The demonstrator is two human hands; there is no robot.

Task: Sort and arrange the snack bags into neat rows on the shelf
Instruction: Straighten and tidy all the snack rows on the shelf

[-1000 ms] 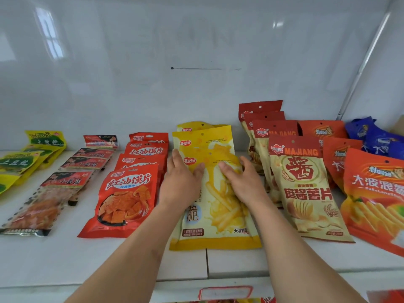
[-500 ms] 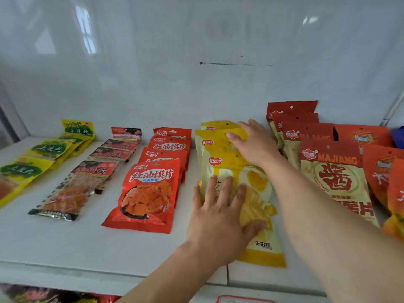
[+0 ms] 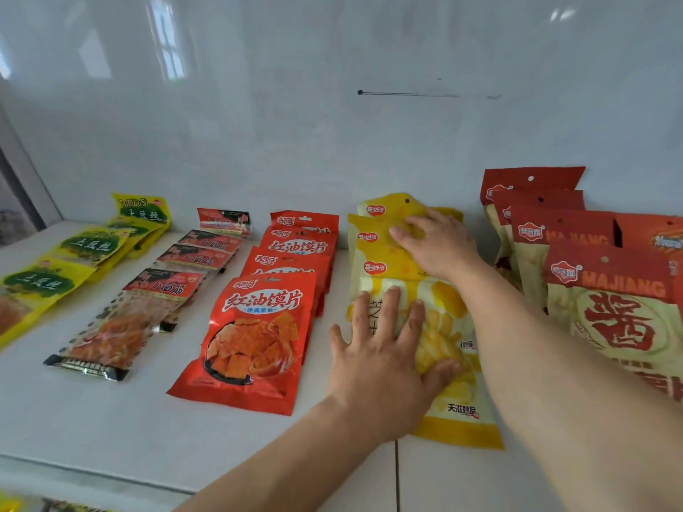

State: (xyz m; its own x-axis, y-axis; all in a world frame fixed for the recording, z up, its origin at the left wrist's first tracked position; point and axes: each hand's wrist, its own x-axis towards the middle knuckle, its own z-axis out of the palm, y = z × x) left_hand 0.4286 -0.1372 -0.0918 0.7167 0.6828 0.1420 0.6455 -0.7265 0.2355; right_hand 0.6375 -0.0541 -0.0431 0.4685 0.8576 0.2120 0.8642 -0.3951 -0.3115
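A row of yellow fries bags (image 3: pixel 380 260) runs front to back in the middle of the white shelf (image 3: pixel 111 419). My left hand (image 3: pixel 384 360) lies flat, fingers spread, on the front yellow bag (image 3: pixel 454 408). My right hand (image 3: pixel 436 242) rests with straight fingers on the yellow bags further back. Left of them lies a row of red bags (image 3: pixel 258 327). To the right is a row of red and cream MAJIANG bags (image 3: pixel 610 312).
Further left are a row of dark clear-fronted spicy strip packets (image 3: pixel 122 323) and a row of yellow-green packets (image 3: pixel 44 286). A glossy white wall (image 3: pixel 332 123) closes the back. The shelf's front edge (image 3: pixel 92 471) runs along the bottom, with more bags on a lower shelf.
My right hand moved from the front yellow bag to the back ones. My left hand slid toward the front of the row. The view shifted left.
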